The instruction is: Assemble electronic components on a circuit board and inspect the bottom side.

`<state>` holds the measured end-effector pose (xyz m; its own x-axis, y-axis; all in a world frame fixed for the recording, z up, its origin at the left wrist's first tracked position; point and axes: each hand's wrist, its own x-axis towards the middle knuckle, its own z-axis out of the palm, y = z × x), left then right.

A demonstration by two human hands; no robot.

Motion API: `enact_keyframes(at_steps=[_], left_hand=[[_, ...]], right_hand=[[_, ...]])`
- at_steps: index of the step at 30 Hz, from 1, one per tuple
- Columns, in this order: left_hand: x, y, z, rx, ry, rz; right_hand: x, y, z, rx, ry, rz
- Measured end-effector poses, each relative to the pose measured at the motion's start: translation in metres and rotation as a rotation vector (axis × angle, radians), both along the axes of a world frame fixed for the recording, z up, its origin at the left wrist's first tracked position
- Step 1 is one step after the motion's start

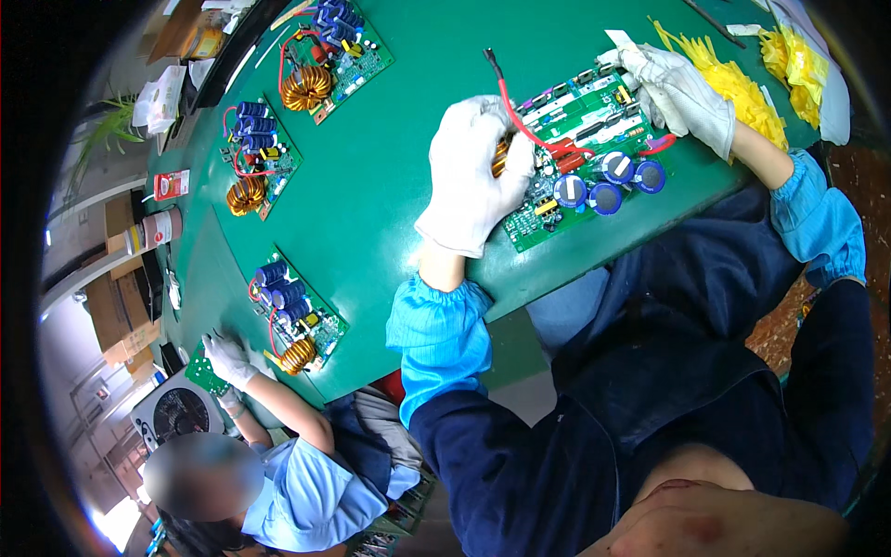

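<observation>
A green circuit board (594, 121) lies at the table's near edge, with blue capacitors (616, 169) on its near side and a red wire (520, 116) rising from it. My left hand (475, 176), in a white glove, is closed around the board's left end, over a copper coil (501, 158) that it mostly hides. My right hand (682, 97), also gloved, has its fingers bent onto the board's far right corner. A small white strip (617, 38) sticks out past those fingertips; whether they pinch it I cannot tell.
Similar boards lie to the left: one at the far side (357, 70), one below it (278, 153) and one nearer (311, 320). Bundles of yellow strips (733, 88) sit right of my right hand. At lower left, a co-worker's gloved hand (227, 360) holds a green board (202, 369).
</observation>
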<state>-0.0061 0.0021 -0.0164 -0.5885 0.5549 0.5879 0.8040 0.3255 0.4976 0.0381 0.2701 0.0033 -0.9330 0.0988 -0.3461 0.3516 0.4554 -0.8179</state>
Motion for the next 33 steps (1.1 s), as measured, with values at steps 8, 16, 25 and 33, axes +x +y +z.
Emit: enact_keyframes(at_steps=[8, 16, 25, 33], left_hand=[[-0.004, -0.008, 0.003, -0.198, 0.211, -0.052], [-0.007, 0.000, 0.002, -0.179, 0.196, -0.041], [-0.007, -0.002, 0.005, -0.071, 0.004, -0.053], [-0.010, -0.005, -0.001, 0.045, 0.063, -0.088]], right_hand=[[-0.002, -0.009, -0.019, -0.193, 0.125, -0.138], [0.004, -0.001, -0.001, -0.150, 0.026, -0.091], [0.004, 0.011, -0.014, 0.049, 0.278, 0.092], [0.004, 0.016, -0.028, 0.082, 0.335, 0.074]])
